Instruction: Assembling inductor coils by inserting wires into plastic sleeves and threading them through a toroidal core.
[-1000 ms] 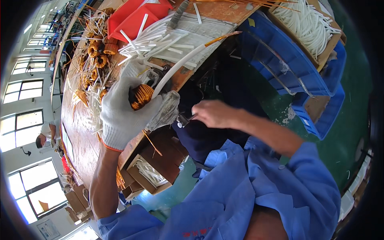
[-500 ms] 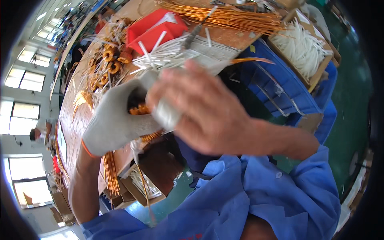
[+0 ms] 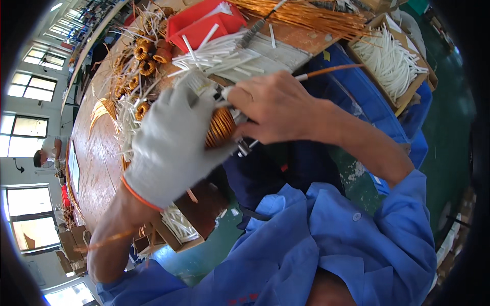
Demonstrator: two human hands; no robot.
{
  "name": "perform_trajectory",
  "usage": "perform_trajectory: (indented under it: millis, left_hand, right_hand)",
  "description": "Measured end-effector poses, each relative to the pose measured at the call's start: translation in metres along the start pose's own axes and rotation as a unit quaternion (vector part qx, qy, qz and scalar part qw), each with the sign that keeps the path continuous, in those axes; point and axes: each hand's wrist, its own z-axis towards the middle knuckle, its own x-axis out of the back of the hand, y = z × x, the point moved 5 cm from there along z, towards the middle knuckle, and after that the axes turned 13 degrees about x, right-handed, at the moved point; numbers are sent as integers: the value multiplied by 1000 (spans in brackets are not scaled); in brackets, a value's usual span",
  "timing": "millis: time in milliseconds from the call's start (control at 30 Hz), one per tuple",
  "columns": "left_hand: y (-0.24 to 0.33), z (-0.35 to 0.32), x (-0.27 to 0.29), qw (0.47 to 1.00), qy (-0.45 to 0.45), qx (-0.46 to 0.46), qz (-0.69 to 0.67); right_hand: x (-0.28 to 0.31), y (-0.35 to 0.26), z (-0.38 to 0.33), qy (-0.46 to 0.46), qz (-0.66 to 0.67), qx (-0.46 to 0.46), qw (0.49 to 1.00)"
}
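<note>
My left hand (image 3: 171,143), in a grey knit glove with an orange cuff, grips a copper wire coil (image 3: 220,127) held above the edge of the wooden workbench (image 3: 97,158). My bare right hand (image 3: 273,104) rests on the coil's right side, fingers closed on a wire lead with a white sleeve (image 3: 301,77) that sticks out to the right. A small metal part (image 3: 244,148) shows under my right palm. Loose white sleeve tubes (image 3: 224,51) lie on the bench just beyond both hands.
Several wound copper coils (image 3: 143,51) sit at the back left by a red tray (image 3: 204,23). A bundle of copper wires (image 3: 301,15) lies beyond. A cardboard box of white tubes (image 3: 390,61) rests on blue crates (image 3: 357,102). Another person (image 3: 46,153) works far left.
My right hand dropped from in front of the camera onto the coil's right side. The gloved left hand with the coil moved toward the middle of the view.
</note>
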Motion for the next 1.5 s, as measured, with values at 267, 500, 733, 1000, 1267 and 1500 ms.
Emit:
perform_trajectory:
  millis: [267, 500, 733, 1000, 1267, 1500]
  left_hand:
    - [-36, 26, -36, 979, -87, 63, -173]
    - [-73, 30, -76, 854, -241, 233, -398]
    - [-88, 21, -93, 856, -210, 245, -403]
    - [-54, 16, -81, 934, -141, 186, -270]
    - [-51, 9, -84, 928, -142, 202, -279]
    - [-49, 26, -94, 942, -116, 165, -269]
  right_hand:
    - [-28, 4, -7, 97, -123, -44, 987]
    - [-124, -95, -83, 78, 564, -373, 732]
    - [-126, -115, -94, 197, 555, -293, 754]
    - [-160, -119, -80, 1, 565, -328, 757]
    - [-95, -68, -122, 136, 100, -336, 927]
    - [-212, -97, -158, -84, 125, -323, 934]
